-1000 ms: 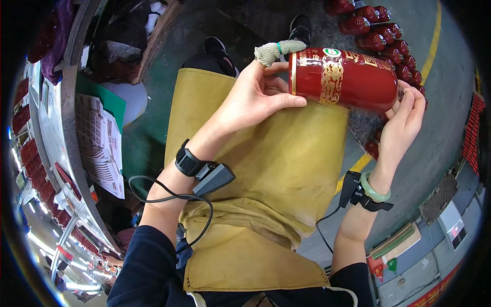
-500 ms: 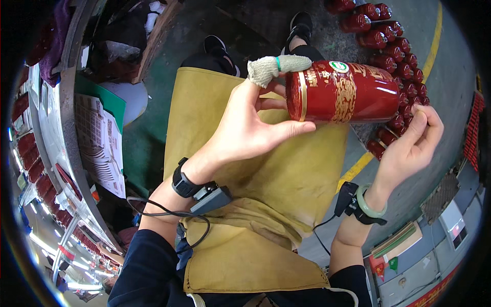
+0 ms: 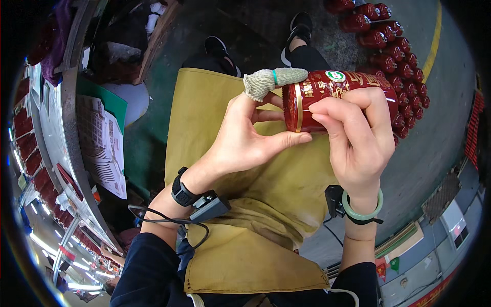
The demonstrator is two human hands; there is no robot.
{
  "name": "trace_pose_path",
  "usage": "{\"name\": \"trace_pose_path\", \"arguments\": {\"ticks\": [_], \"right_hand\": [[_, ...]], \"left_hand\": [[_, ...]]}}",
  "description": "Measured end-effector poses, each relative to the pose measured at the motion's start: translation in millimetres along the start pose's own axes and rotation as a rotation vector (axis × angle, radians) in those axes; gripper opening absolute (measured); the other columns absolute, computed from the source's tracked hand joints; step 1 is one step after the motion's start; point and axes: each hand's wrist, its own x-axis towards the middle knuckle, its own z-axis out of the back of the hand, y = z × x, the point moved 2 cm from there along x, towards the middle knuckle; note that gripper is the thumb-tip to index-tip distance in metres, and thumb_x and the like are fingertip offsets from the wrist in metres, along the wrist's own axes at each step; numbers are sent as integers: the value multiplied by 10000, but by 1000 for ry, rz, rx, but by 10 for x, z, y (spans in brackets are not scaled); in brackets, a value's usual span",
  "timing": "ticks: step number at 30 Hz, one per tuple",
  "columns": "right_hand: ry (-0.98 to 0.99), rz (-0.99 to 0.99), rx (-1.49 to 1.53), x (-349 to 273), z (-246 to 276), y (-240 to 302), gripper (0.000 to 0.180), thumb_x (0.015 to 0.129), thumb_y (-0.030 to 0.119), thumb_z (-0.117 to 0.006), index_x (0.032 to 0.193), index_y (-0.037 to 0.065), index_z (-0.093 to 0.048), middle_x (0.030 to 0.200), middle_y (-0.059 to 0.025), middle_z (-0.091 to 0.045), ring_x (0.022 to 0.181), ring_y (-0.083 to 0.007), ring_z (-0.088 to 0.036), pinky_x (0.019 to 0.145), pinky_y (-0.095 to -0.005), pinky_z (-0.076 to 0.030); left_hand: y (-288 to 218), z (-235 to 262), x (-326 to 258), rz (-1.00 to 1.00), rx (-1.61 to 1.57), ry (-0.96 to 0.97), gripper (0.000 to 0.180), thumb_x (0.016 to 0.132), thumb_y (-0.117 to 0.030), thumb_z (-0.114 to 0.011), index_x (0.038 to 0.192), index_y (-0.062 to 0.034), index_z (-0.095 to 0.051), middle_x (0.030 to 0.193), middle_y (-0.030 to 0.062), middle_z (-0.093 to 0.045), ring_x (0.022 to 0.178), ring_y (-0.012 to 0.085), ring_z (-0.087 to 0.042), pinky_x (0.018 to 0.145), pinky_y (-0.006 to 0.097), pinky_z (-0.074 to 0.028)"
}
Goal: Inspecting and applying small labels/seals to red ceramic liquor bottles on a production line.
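A glossy red cylinder (image 3: pixel 332 82) with gold print, a gold band and a small green-and-white round mark lies sideways above my lap. My left hand (image 3: pixel 243 130) grips its left end, thumb below and fingers behind. A knitted off-white finger cover (image 3: pixel 268 82) with a green band sits on that hand's index finger and rests along the top of the cylinder. My right hand (image 3: pixel 360 135) is in front of the cylinder and hides much of its middle. Its thumb and index fingertips are pinched together close to the gold band; anything between them is too small to tell.
Several similar red cylinders (image 3: pixel 394 51) stand in rows on the floor at the far right, near a yellow floor line (image 3: pixel 433 46). A yellow-brown apron (image 3: pixel 199 112) covers my lap. Printed sheets (image 3: pixel 105 148) and a metal-edged bench (image 3: pixel 56 117) are on the left.
My right hand has moved left from the cylinder's right end to the front of its left part, still pinched. The cylinder in my left hand has shifted slightly down.
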Motion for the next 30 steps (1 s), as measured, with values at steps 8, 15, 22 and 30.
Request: {"name": "trace_pose_path", "arguments": {"ticks": [8, 15, 22, 30], "right_hand": [[5, -23, -51, -2, -20, -4, 260, 690, -46, -805, 930, -13, -711, 836, -78, -549, 708, -223, -567, 602, -334, -463], [3, -13, -65, -11, -9, -23, 250, 698, -35, -806, 928, -1, -717, 836, -79, -547, 712, -223, -568, 610, -338, -468], [-463, -431, -185, -279, 460, -337, 83, 1008, 35, -584, 981, -18, -643, 931, -50, -624, 861, -140, -586, 820, -263, -472], [-537, -608, -176, -911, 503, -505, 142, 1070, 115, -515, 1043, 6, -602, 979, -12, -564, 826, -78, -533, 768, -232, -454]], "left_hand": [[5, -15, 4, 1, -6, -2, 813, 762, 15, -858, 1447, -24, -422, 1472, 140, -478, 1306, 251, -541, 986, 417, -584], [27, -27, 6, -8, -4, 1, 811, 765, 13, -856, 1448, -24, -422, 1480, 142, -473, 1302, 253, -546, 988, 417, -582], [1, 34, -6, -15, -20, -36, 772, 767, -71, -876, 1427, -58, -476, 1407, 108, -525, 1169, 212, -598, 941, 380, -591], [134, -49, -144, 104, -145, 105, 809, 784, -39, -857, 1460, -35, -415, 1521, 158, -435, 1348, 289, -511, 1003, 430, -570]]}}
